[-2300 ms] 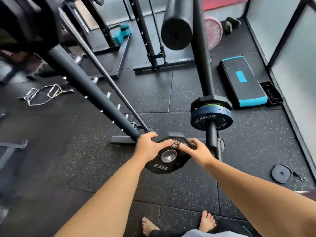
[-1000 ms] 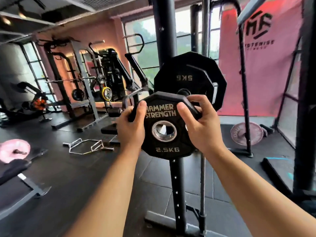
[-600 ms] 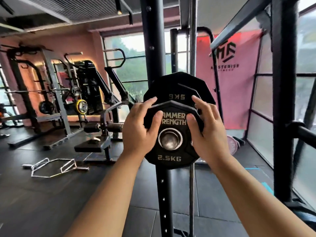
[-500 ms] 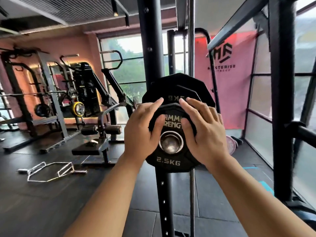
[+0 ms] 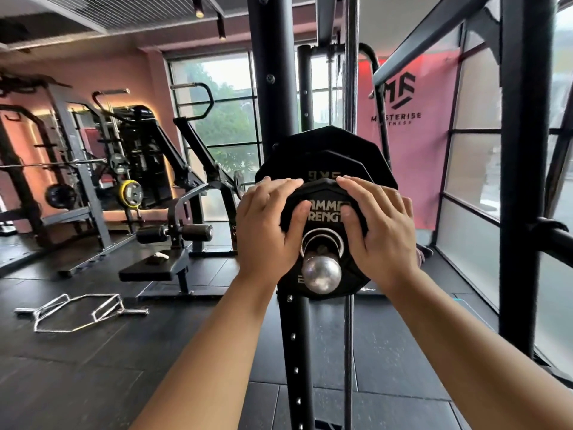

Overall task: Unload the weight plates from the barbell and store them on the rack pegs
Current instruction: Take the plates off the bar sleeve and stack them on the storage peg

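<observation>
A small black 2.5 kg plate [image 5: 325,210] marked Hammer Strength hangs on a chrome rack peg [image 5: 321,274], whose rounded end pokes out through the plate's hole. Behind it on the same peg sits a larger black 5 kg plate [image 5: 328,150]. The peg is fixed to a black rack upright [image 5: 269,88]. My left hand [image 5: 266,225] lies flat on the left half of the small plate with straight fingers. My right hand [image 5: 383,231] presses the right half the same way. No barbell is in view.
A thin steel rod [image 5: 350,88] runs vertically just right of the upright. A thick black post [image 5: 524,181] stands at the right by glass panels. A chrome hex bar [image 5: 77,311] lies on the floor at left, beyond it a padded machine [image 5: 167,262] and a power rack [image 5: 77,169].
I raised the small plate from floor level to the peg and slid it on against the 5 kg plate. My hands went from gripping its edges to pressing flat on its face.
</observation>
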